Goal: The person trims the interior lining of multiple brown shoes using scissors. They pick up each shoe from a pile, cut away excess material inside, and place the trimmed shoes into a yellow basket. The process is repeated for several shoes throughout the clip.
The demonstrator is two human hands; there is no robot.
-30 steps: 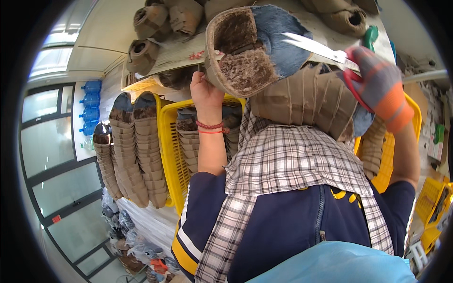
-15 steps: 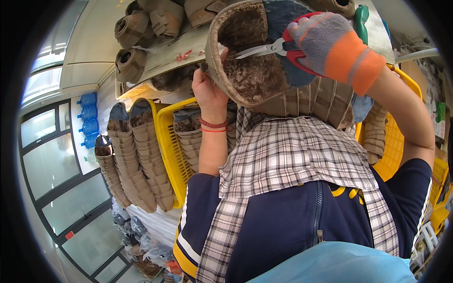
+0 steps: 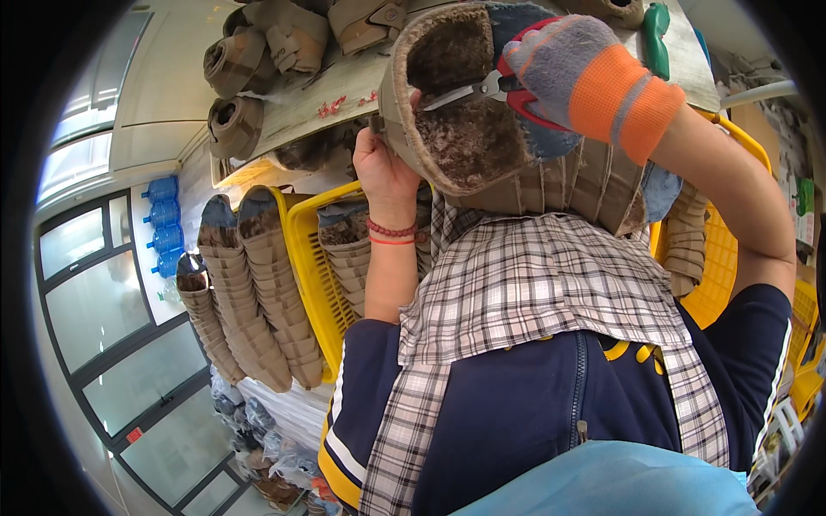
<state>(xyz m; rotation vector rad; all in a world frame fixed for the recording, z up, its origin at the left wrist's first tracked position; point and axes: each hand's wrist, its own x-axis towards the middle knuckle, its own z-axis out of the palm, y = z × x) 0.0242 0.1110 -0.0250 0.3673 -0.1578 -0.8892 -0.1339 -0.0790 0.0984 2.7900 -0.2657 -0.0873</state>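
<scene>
A tan shoe upper with brown fleece lining is raised in front of my chest, its lined opening facing me. My bare left hand grips its left edge; a fingertip shows inside by the fleece, and the other fingers are partly hidden behind the upper. My right hand, in a grey and orange knit glove, is closed round the red handles of a pair of scissors. Their blades point left into the lined opening, near that fingertip. More stacked uppers lie beneath, against my checked apron.
A pale table ahead carries several tan shoes, red scraps and a green bottle-like object. At left, tall stacks of uppers stand beside a yellow basket. Another yellow basket is at right.
My right hand and the scissors have shifted slightly left, the blades still inside the opening. My left hand keeps its grip on the upper, and the whole view has shifted a little.
</scene>
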